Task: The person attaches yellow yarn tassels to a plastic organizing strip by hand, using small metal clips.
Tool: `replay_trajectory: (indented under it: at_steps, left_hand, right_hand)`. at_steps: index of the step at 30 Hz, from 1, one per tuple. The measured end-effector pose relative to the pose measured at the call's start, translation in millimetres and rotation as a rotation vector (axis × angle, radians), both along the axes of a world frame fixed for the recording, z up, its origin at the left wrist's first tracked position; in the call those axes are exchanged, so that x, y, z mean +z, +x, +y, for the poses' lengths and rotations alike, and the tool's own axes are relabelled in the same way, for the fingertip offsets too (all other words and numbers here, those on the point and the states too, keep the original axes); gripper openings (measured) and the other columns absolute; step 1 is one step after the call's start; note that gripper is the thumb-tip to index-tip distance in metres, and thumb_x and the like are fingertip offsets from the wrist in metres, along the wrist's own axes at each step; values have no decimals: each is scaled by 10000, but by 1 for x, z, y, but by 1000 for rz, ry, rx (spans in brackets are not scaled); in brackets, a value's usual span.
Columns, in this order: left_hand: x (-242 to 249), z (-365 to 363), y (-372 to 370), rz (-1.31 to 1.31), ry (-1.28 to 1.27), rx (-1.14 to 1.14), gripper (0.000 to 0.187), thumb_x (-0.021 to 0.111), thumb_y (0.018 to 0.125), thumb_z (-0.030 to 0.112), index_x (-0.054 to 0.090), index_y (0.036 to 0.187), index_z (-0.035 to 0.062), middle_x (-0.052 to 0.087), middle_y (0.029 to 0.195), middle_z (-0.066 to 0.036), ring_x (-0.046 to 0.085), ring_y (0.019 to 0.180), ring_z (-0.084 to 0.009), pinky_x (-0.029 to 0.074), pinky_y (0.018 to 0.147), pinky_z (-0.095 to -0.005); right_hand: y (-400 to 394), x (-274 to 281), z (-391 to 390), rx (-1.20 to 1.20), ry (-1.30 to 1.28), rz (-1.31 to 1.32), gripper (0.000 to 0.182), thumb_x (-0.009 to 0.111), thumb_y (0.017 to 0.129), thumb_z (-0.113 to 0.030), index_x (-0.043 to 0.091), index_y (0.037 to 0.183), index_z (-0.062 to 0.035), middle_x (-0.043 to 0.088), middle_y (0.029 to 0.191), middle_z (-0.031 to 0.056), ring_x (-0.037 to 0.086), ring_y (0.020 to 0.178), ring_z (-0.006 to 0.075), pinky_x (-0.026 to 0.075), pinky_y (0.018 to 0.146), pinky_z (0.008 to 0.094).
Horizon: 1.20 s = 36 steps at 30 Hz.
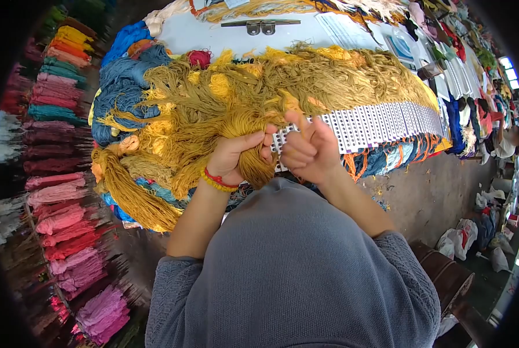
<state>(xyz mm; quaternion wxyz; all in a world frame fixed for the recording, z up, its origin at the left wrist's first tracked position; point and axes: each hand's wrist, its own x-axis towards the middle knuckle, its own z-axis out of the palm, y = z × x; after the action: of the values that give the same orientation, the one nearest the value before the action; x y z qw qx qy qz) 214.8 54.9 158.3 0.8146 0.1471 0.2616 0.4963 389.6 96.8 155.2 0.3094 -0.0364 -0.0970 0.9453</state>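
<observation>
My left hand [236, 155] is closed around a bundle of golden-brown thread [256, 165], whose strands spread over the table and hang down toward my lap. To the right of it, my right hand [312, 148] is raised with its fingers curled in and the index finger partly up. Any thread between those fingers is too fine to make out. Beneath and beyond both hands lies a heap of olive and gold thread skeins [329, 81]. White cards with rows of dark dots [381, 124] lie overlapping just right of my right hand.
Blue skeins [120, 95] are piled at the table's left end, and a thick mustard skein [137, 191] droops over the near edge. At the back sits a metal clip [260, 26]. Racks of coloured skeins [59, 214] stand left; a brown drum [445, 272] is at lower right.
</observation>
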Motion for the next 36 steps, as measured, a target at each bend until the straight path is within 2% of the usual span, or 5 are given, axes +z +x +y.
replay_trajectory:
  at_steps: [3,6,14,33,36]
  left_hand:
    - [-4,2,-1,6,12,46,305,437,877,227,492,1064,-7,555,832,-61,535,720,-147,452,655,-267]
    - [-2,4,2,94,17,76,378,376,899,309,487,1076,-6,564,898,-85,546,799,-163,462,688,-280]
    - [4,2,15,167,46,84,409,347,908,329,489,1089,-9,563,970,-93,547,888,-174,458,766,-307]
    - [-9,2,7,397,108,216,234,548,803,75,537,1024,-1,588,921,-66,567,802,-148,461,724,-279]
    - [-7,2,0,155,20,67,200,512,833,114,538,992,-5,591,871,-71,570,763,-161,465,710,-288]
  right_hand:
    - [2,7,3,-100,-37,2,313,366,885,-312,492,1047,-77,294,485,-55,230,396,61,223,404,205]
    - [-2,7,-2,-186,353,-681,161,549,811,-151,524,924,-40,445,572,-49,361,472,21,288,448,170]
    - [-13,-1,-18,-237,841,-1106,92,576,786,-66,551,859,-15,498,638,-52,375,534,-5,280,466,150]
    - [-12,-15,-14,-518,837,-1048,61,581,764,-86,567,734,-33,463,570,-13,383,490,29,307,442,189]
    - [1,-6,-4,-20,129,-281,183,426,845,-207,546,897,-78,351,499,-7,291,416,71,261,415,209]
